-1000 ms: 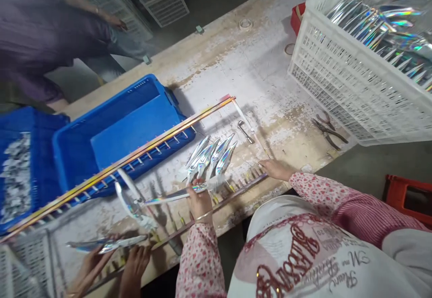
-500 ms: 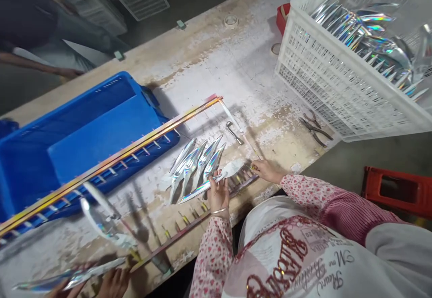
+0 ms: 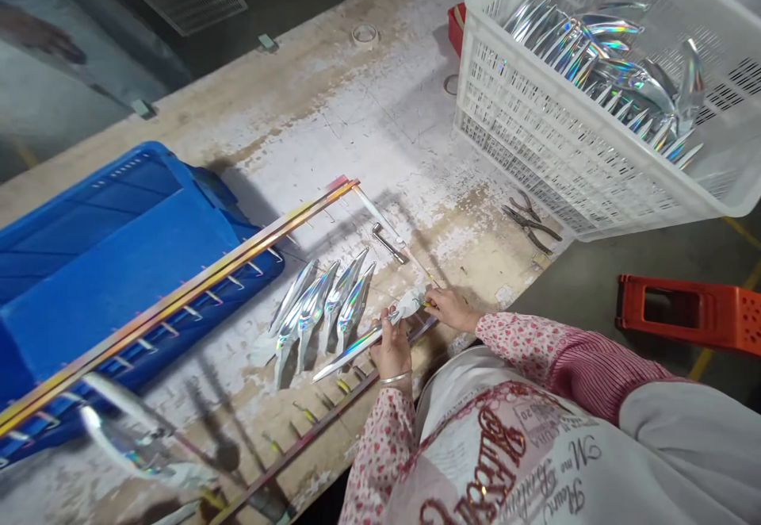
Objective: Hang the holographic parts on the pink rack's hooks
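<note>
My left hand point(image 3: 392, 353), with a bracelet at the wrist, is closed around a long, shiny silver blade-shaped piece point(image 3: 352, 348). The piece's pointed end reaches left, and its whitish, film-like end lies toward my right hand point(image 3: 453, 308). That hand's fingers are pinched at this end, beside a small yellow tip on the rack's near rail; exactly what they grip is hidden. Several similar silver pieces point(image 3: 355, 303) lie side by side on the table, just left of my left hand. The rack point(image 3: 238, 259) has an orange-yellow far bar with hooks and a near rail with yellow-tipped pegs.
A blue bin point(image 3: 119, 271) sits under the rack's far bar. At the right, a white crate point(image 3: 535, 128) holds many silver pieces. A socket wrench point(image 3: 389, 243), pliers point(image 3: 531, 224) and a tape roll point(image 3: 365, 35) lie on the table. Another person's hand point(image 3: 41, 33) shows top left.
The view has shifted, so the bin and rack appear farther left. My left hand has turned the silver piece a little, and both hands stay close together. The co-worker's hands at lower left are out of view.
</note>
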Demonstrator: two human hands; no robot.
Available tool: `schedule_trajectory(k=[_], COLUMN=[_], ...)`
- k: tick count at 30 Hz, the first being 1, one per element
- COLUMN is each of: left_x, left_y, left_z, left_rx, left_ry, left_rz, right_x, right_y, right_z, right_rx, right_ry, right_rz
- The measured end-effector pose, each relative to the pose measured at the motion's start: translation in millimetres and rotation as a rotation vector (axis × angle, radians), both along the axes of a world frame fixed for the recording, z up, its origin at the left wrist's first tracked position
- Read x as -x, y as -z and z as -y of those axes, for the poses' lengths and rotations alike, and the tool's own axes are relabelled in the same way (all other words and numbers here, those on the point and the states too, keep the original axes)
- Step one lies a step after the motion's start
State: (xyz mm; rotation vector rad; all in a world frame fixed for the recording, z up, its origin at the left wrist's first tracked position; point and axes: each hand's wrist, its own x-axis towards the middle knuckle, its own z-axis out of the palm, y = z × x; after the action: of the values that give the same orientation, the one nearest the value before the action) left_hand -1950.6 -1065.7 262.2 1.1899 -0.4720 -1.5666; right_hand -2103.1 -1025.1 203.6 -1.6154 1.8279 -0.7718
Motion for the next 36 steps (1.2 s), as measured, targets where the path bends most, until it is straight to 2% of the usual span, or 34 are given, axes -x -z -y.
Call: schedule_trajectory(k=[9, 17, 21, 24, 28, 32, 36], left_x=[0, 13, 12, 7, 4, 2, -8], left_y=[0.2, -10.2, -16.2, -20.0, -20.6, -16.5, -14.7], left_z=[-3, 3, 19, 38, 59, 62, 58], left_rx=[0.052, 0.073, 0.126, 0.215, 0.309, 0.289, 0.211], left_ry=[0.035, 0.058, 0.17, 0.35, 0.536, 0.538, 0.523], left_rz=[0.089, 0.135, 0.256, 0.372, 0.428, 0.436, 0.445], right_x=[0, 5, 11, 13, 11, 8, 8], right_y=[-8.4, -9.4, -13.5, -13.6, -8.7, -10.2, -22.1], right_z=[1, 2, 3, 3, 6, 8, 7], right_rx=[-0.049, -0.007, 0.009, 0.012, -0.049, -0.089, -0.06], right_ry=[-0.042, -0.199, -0.266, -0.305, -0.252, -0.205, -0.28], right_rz=[-0.102, -0.167, -0.158, -0.149, -0.101, -0.062, -0.094])
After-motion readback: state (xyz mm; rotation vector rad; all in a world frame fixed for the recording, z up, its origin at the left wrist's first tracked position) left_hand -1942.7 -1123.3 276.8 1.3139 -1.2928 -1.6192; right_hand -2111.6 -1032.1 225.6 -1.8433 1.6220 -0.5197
